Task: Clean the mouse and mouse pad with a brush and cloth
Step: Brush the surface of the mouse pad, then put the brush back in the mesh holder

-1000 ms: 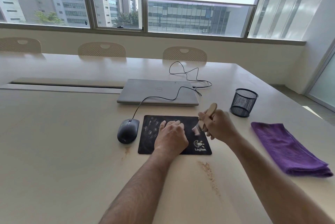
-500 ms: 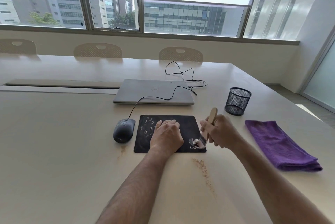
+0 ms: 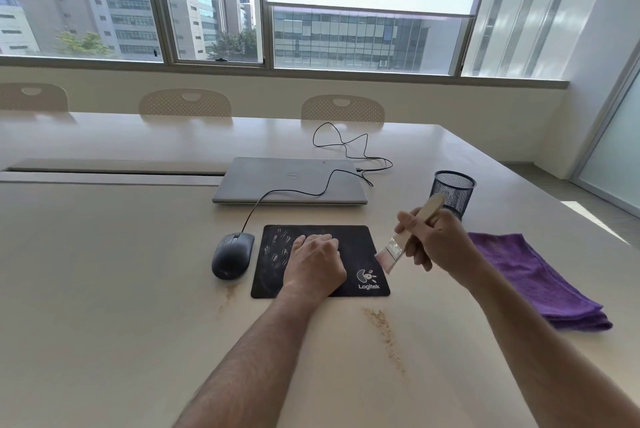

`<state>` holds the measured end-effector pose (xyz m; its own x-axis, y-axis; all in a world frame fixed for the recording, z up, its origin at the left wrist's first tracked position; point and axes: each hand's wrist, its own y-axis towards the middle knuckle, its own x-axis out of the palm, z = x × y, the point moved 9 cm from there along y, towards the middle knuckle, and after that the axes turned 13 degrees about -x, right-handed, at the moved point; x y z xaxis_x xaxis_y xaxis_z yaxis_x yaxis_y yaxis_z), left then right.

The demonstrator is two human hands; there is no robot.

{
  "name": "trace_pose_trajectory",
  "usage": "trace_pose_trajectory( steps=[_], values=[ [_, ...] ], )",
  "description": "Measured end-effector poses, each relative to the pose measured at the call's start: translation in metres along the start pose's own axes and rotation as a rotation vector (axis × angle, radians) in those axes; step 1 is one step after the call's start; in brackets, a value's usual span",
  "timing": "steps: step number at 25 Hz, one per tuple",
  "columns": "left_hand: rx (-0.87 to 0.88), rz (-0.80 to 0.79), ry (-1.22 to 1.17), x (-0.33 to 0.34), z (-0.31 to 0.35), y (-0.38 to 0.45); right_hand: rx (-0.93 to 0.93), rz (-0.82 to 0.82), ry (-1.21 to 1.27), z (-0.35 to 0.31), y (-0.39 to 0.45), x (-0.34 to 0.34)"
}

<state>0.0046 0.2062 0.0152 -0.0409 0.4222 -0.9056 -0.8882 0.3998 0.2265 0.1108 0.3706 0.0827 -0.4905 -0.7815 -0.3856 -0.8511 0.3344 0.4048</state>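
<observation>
Bristles (image 3: 388, 259) blurred, perhaps clear of mouse pad (image 3: 353, 247)

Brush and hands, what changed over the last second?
The right hand, gripping the brush throughout, swept its bristles down to the mouse pad's logo corner, then lifted them off past the right edge. The left hand stayed flat on the pad; mouse, purple cloth and crumbs unchanged.

One head-worn wide-angle camera, my only view.

I look from above the near edge of the table (image 3: 104, 289), facing forward and down toward the windows (image 3: 346, 39) on the far wall. Both forearms enter from the bottom edge; the mouse pad (image 3: 353, 244) sits close, mid-frame. Straight lines bow near the edges.
</observation>
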Motion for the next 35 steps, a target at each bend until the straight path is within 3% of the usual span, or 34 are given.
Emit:
trace_pose_trajectory(
  steps=[2,8,15,20,31,35],
  values=[
    [-0.008,0.0,0.018,-0.001,0.003,0.004,-0.001,0.076,0.023,-0.001,0.007,-0.02],
    [0.015,-0.028,-0.001,0.008,0.027,0.018,-0.016,0.288,-0.287,-0.011,0.05,-0.098],
    [0.037,-0.118,0.074,0.032,0.049,0.044,-0.08,0.465,-0.426,0.007,0.099,-0.174],
    [-0.019,-0.283,0.088,0.053,0.039,0.049,-0.047,0.335,-0.497,0.041,0.132,-0.168],
    [-0.041,-0.283,0.106,0.054,0.036,0.05,0.166,0.165,-0.593,0.093,0.145,-0.132],
    [-0.046,-0.289,0.106,0.055,0.036,0.05,0.157,0.13,-0.644,0.096,0.15,-0.126]
  ],
)
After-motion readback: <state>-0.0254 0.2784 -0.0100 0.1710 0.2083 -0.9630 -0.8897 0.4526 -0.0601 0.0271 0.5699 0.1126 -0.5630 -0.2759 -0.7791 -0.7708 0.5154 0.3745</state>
